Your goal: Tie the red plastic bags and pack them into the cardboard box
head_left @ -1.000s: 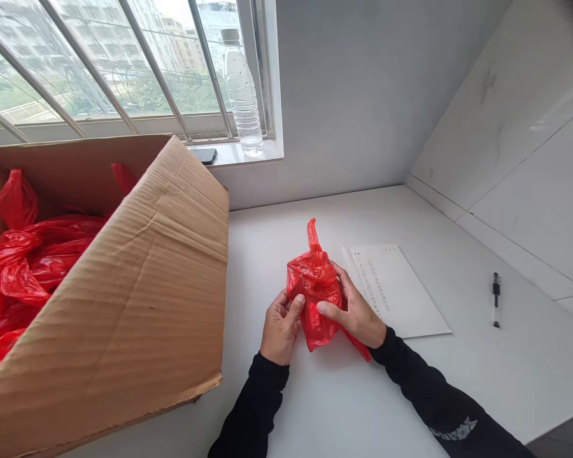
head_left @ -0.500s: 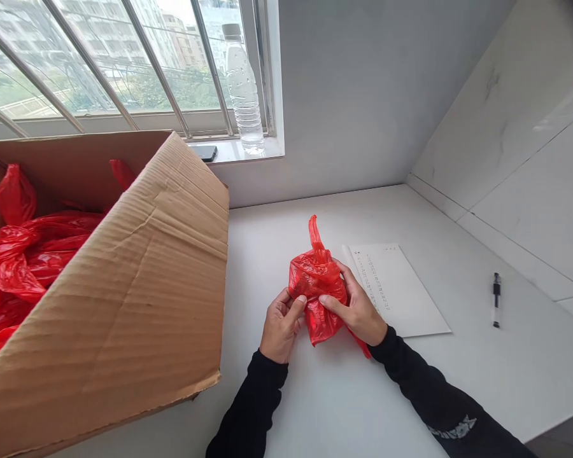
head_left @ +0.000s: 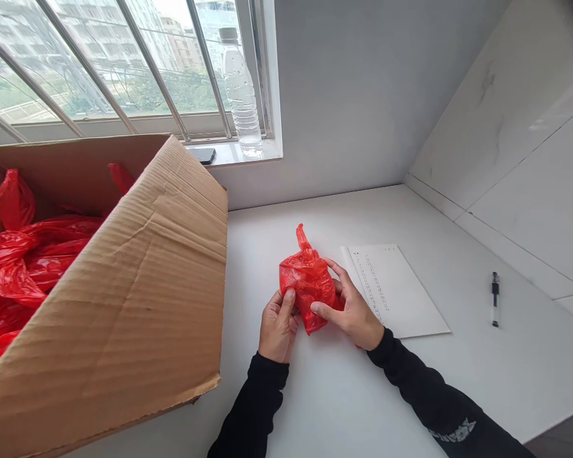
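Between my two hands is a red plastic bag (head_left: 306,280), bunched around contents I cannot make out. One twisted end of it points up and away from me. My left hand (head_left: 277,324) grips the bag's lower left side, thumb on top and fingers underneath. On the right side, my right hand (head_left: 351,308) holds it with the thumb across the front and the fingers around the far edge. Part of the red plastic trails below my right wrist.
A cardboard box (head_left: 138,305) with several red plastic bags (head_left: 52,248) inside stands at left. Right of my hands lie a notepad (head_left: 401,289) with writing and a pen (head_left: 495,299). On the windowsill are a water bottle (head_left: 242,95) and a dark flat phone-like object (head_left: 204,156).
The red bag has shifted slightly left and turned a little in my hands. My right hand's fingers have spread somewhat along its edge.
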The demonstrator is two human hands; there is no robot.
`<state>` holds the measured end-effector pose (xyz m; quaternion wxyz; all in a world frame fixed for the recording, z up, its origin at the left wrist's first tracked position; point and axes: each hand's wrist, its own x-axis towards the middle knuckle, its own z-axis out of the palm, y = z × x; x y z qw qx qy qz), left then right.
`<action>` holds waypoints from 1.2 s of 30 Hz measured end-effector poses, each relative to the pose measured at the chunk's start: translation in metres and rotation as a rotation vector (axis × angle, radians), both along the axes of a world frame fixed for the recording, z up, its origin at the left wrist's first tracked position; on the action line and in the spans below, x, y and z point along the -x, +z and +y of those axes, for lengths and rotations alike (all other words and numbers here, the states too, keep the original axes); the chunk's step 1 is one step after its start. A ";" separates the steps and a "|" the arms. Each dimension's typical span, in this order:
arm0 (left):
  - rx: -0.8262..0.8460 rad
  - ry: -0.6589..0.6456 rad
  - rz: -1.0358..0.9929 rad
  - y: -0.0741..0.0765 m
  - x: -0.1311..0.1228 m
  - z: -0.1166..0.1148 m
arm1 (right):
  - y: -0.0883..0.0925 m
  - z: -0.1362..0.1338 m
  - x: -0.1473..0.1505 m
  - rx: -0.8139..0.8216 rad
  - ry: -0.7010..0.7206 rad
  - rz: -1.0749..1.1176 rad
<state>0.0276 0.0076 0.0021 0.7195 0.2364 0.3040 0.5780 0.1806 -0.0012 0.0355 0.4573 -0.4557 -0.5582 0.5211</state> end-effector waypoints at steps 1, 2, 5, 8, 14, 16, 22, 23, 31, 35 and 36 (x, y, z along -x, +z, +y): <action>-0.008 -0.004 -0.006 0.000 0.000 0.000 | 0.001 0.000 0.001 -0.002 -0.008 0.005; -0.017 -0.010 -0.008 0.001 0.001 0.000 | 0.001 0.000 0.001 -0.001 -0.015 0.007; -0.042 -0.020 -0.006 0.002 0.002 0.000 | 0.002 0.001 0.000 0.001 -0.026 -0.012; -0.035 -0.005 -0.006 0.002 0.003 -0.001 | 0.002 0.002 -0.003 0.009 0.034 -0.045; -0.003 -0.006 -0.025 0.002 0.004 0.000 | 0.003 0.004 -0.006 0.027 0.095 -0.060; -0.005 -0.010 -0.031 0.003 0.004 0.001 | 0.002 0.004 -0.006 0.026 0.090 -0.052; 0.012 -0.031 -0.051 0.002 0.005 0.002 | 0.000 0.003 -0.005 0.065 0.077 -0.024; 0.014 -0.030 -0.049 0.002 0.005 0.002 | 0.000 0.002 -0.005 0.069 0.078 -0.021; -0.047 -0.077 -0.011 0.005 0.001 -0.003 | 0.002 0.001 -0.005 0.086 0.066 -0.007; -0.050 -0.075 0.004 0.006 0.000 -0.004 | 0.002 0.003 -0.006 0.076 0.094 -0.003; -0.042 -0.062 0.002 0.006 0.000 -0.003 | 0.002 0.003 -0.006 0.066 0.102 -0.002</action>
